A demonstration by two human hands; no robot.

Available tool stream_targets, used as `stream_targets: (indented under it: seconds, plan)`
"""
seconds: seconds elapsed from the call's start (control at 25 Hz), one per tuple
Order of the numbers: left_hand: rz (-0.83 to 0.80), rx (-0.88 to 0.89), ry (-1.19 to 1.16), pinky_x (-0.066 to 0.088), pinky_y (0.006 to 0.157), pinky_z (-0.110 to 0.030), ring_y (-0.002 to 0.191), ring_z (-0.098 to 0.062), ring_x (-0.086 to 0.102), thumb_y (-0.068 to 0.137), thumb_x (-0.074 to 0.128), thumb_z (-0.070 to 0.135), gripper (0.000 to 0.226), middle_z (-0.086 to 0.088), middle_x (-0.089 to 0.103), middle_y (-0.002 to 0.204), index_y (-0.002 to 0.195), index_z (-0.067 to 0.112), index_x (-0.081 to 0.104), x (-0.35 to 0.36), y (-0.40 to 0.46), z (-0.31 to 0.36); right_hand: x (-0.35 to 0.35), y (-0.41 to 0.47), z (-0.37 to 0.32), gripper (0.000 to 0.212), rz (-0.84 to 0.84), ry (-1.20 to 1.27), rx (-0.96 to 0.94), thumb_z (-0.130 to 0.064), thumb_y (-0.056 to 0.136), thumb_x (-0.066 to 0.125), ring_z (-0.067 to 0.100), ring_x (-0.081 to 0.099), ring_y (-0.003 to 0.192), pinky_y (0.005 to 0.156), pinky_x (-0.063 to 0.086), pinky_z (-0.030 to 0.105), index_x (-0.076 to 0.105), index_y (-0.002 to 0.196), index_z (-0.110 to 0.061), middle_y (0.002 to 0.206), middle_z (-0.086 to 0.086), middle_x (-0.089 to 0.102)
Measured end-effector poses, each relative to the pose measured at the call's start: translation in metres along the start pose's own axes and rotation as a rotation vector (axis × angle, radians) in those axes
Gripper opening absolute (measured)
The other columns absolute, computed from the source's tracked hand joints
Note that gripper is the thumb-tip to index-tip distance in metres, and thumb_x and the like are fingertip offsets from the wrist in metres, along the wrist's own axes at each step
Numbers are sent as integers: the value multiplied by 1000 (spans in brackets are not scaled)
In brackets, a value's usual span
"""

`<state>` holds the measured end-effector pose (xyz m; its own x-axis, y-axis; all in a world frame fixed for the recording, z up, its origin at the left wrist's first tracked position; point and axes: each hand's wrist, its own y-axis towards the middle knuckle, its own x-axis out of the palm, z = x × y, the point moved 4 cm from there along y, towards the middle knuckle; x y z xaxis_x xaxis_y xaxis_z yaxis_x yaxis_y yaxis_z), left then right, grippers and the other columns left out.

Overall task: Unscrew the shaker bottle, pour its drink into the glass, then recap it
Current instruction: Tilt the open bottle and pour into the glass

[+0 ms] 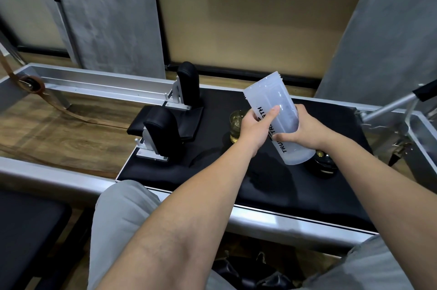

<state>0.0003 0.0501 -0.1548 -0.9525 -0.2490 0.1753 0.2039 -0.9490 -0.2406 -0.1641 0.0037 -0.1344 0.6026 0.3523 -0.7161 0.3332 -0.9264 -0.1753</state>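
Gripping the uncapped shaker bottle [281, 122] above the black padded platform [295, 190] with both hands: left hand [254, 127] thumb laid across the printed side, right hand [305, 129] fingers [287, 138] curled round the lower body. Tilted, base down toward the viewer's right beside the black lid [323, 164], open mouth pointing up, away and left. Just beyond, partly hidden by the left hand, a glass [237, 126] of yellowish drink.

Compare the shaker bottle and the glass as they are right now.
The shaker bottle is held off the surface, tilted, by the left hand and right hand; the glass stands upright on the black pad. The bottle is frosted white, taller, with black lettering; the glass is clear, shorter, holding yellowish drink. Both are uncapped.
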Motion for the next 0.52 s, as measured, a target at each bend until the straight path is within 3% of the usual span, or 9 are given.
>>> stream_targets:
  seconds: [0.08,0.2,0.28,0.36,0.44,0.52]
  plan:
    - [0,48,52,59,86,-29,108,-12,72,93,80,43,47,5,76,120,131,18,66,2,0,6,-2,1,2,101,8,6,11,-51,63,96,9,62,105,80,53,33,35,137,-23,117,-11,58]
    - [-10,118,151,52,62,-11,101,-1,65,89,86,40,63,11,69,118,140,19,57,4,1,12,-3,-1,0,94,1,62,-11,-46,61,98,14,66,111,91,57,40,45,134,-19,122,-6,64]
    - [-34,162,233,53,67,-15,108,-7,64,86,88,38,75,5,66,125,147,20,48,7,2,8,-3,-3,-2,74,4,111,-78,-35,66,95,16,72,110,96,59,45,61,130,-23,120,-3,74]
    - [-56,192,280,55,82,-24,117,-14,63,85,90,32,81,1,63,133,149,20,42,12,2,-1,-3,-10,-2,51,37,128,-134,-24,72,89,11,74,104,92,61,35,70,117,-40,110,-11,79]
    - [-54,214,299,56,97,-32,125,-19,61,84,91,23,83,-2,60,138,148,20,40,17,4,-8,-3,-15,-5,56,83,141,-150,-28,69,85,-4,70,100,78,55,12,62,106,-64,104,-32,72]
    - [-50,215,314,54,96,-27,126,-19,61,84,91,19,81,-3,60,139,146,20,39,19,7,-12,-3,-15,0,65,129,160,-113,-37,64,84,-15,63,97,71,50,8,47,104,-72,103,-39,64]
